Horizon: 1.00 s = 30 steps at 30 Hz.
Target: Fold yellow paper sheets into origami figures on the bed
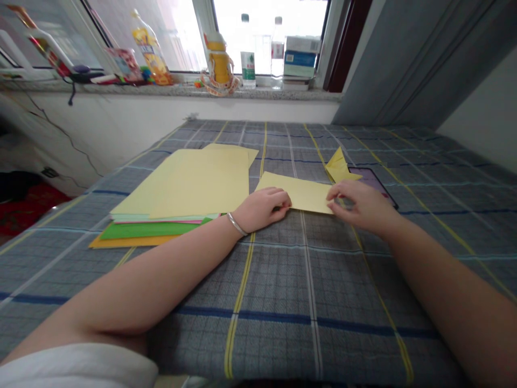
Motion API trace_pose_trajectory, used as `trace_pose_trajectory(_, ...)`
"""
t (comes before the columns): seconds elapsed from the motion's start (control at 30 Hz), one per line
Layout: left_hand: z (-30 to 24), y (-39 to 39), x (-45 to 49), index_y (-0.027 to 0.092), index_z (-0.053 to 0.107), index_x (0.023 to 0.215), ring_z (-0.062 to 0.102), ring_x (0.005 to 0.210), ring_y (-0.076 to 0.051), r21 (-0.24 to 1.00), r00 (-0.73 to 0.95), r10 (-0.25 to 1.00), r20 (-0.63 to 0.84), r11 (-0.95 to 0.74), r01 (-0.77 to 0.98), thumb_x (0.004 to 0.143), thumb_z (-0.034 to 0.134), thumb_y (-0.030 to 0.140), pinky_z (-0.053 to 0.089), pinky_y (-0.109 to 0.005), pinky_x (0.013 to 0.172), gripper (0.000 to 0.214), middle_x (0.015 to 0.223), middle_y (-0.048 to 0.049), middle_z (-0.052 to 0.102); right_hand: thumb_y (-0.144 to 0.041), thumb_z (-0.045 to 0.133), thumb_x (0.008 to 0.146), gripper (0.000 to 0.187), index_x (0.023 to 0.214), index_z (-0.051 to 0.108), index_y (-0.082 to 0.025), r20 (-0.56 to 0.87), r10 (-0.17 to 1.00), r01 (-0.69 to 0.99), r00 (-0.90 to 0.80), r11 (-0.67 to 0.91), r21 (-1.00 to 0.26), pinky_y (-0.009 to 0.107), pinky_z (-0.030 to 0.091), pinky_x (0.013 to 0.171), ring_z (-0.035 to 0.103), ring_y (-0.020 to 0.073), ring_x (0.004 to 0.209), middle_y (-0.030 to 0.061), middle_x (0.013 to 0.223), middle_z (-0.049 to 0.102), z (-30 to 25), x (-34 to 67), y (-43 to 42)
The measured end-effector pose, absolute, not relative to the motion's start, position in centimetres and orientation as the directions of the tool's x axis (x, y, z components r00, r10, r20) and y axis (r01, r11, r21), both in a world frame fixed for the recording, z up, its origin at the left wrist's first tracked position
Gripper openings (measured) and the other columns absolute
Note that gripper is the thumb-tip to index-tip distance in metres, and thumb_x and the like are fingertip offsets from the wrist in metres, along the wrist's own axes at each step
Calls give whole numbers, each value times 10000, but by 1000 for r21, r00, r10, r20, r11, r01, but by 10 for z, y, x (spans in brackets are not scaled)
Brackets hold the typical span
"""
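Note:
A pale yellow sheet of paper [305, 193] lies flat on the checked grey bedcover [283, 280] in front of me. My left hand [262, 207], with a silver bangle at the wrist, pinches the sheet's near left edge with curled fingers. My right hand [361, 205] pinches the near right corner of the same sheet. Just behind my right hand sits a folded yellow paper shape [339, 167], partly over a dark phone [377, 183].
A stack of coloured paper [181, 194], yellow on top with green, pink and orange below, lies to the left. The windowsill [181, 89] behind holds bottles, a box and small clutter. A grey curtain [404, 59] hangs at the right.

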<state>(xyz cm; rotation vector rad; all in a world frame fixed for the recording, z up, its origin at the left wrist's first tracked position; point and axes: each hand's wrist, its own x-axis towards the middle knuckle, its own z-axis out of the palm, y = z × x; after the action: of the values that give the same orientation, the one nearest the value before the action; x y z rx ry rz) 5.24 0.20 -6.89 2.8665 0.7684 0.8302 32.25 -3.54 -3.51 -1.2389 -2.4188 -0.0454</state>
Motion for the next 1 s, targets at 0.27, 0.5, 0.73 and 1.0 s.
trace_pose_trajectory(0.27, -68, -4, 56, 180, 606, 912, 600, 825, -165, -84, 872, 311, 378, -926, 367, 911, 495, 217, 452, -291, 762, 118, 892, -44, 664, -364, 556, 878, 174, 853, 634, -211, 159, 739, 749, -654, 663, 1, 298, 395, 674, 605, 198, 855, 42, 896, 679, -49, 277, -55)
trace_pose_trajectory(0.5, -67, -6, 61, 187, 612, 939, 606, 882, -173, -155, 902, 269, 338, -929, 336, 986, 415, 342, 440, -297, 801, 255, 920, -42, 671, -328, 496, 898, 176, 847, 606, -200, 183, 777, 795, -603, 605, 52, 298, 356, 621, 595, 190, 815, 49, 893, 663, -53, 266, -58)
trace_pose_trajectory(0.73, -66, -7, 66, 195, 618, 949, 589, 879, -177, -208, 913, 258, 317, -920, 332, 980, 424, 334, 433, -306, 825, 241, 937, -31, 664, -265, 481, 841, 118, 762, 544, -203, 184, 808, 819, -560, 573, -20, 292, 321, 594, 556, 169, 684, 33, 773, 638, -60, 260, -53)
trace_pose_trajectory(1.0, -57, -6, 61, 184, 626, 885, 572, 834, -175, -303, 931, 221, 291, -902, 308, 972, 436, 311, 417, -322, 847, 245, 897, -37, 655, -243, 484, 815, 118, 704, 508, -212, 161, 828, 818, -538, 559, -139, 272, 285, 571, 481, 146, 616, 5, 680, 591, -61, 262, -51)
